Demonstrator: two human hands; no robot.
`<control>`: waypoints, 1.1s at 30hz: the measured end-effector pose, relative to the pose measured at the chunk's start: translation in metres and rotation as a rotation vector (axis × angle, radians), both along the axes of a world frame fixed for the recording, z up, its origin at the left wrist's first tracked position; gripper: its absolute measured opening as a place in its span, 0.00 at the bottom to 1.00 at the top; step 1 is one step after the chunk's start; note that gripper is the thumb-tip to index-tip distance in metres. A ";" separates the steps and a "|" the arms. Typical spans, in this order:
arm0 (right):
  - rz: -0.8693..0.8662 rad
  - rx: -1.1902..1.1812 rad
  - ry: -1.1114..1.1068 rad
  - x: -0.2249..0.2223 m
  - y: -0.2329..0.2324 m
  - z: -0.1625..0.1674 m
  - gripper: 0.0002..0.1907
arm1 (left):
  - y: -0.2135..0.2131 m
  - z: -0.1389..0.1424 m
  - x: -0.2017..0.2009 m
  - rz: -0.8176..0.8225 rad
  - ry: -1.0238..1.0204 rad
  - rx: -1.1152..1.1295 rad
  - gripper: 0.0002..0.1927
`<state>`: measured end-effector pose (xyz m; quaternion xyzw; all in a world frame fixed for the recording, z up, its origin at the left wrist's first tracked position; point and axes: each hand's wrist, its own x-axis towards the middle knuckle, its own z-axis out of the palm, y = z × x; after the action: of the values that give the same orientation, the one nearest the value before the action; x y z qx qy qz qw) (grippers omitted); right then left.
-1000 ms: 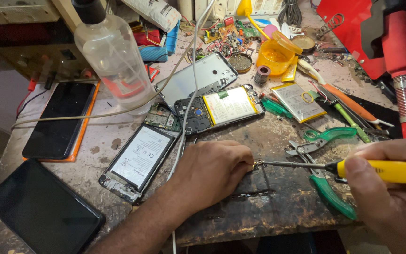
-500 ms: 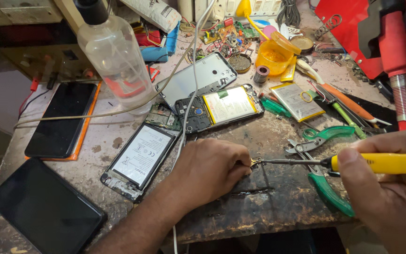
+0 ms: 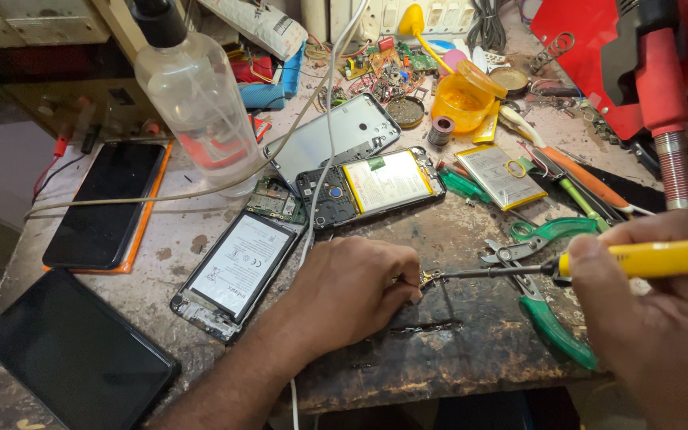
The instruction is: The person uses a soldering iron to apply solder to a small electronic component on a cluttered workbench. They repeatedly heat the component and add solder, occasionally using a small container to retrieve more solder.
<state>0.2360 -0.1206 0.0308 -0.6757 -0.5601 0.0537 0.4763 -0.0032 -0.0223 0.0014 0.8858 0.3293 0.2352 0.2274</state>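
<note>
Head view, your right hand [image 3: 662, 318] clasping the yellow-handled soldering iron [image 3: 599, 263], tip at a tiny metal part [image 3: 428, 278] pinched by your left hand [image 3: 352, 291] on the scorched wooden counter [image 3: 455, 350], green-handled pliers [image 3: 547, 306] beside.

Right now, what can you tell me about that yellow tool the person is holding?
The yellow tool looks like a soldering iron: a yellow plastic handle, a black collar and a thin dark metal rod. It lies almost level above the worn wooden table. The right hand grips the handle. Its tip meets a tiny metal part that the left hand pinches. Green-handled cutters lie just beneath the rod.
</note>
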 end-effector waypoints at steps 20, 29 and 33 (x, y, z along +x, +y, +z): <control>-0.009 0.070 -0.005 -0.007 -0.012 -0.011 0.09 | -0.001 -0.003 0.001 -0.011 0.003 0.066 0.14; -0.008 0.017 -0.077 -0.004 -0.012 -0.006 0.09 | -0.005 -0.001 0.003 -0.035 0.046 0.087 0.13; 0.005 0.072 -0.004 -0.004 -0.013 -0.010 0.09 | -0.004 0.001 0.001 -0.067 0.005 0.120 0.14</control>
<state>0.2315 -0.1333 0.0208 -0.6567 -0.5642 0.0331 0.4992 -0.0023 -0.0266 0.0025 0.9090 0.2853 0.2442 0.1809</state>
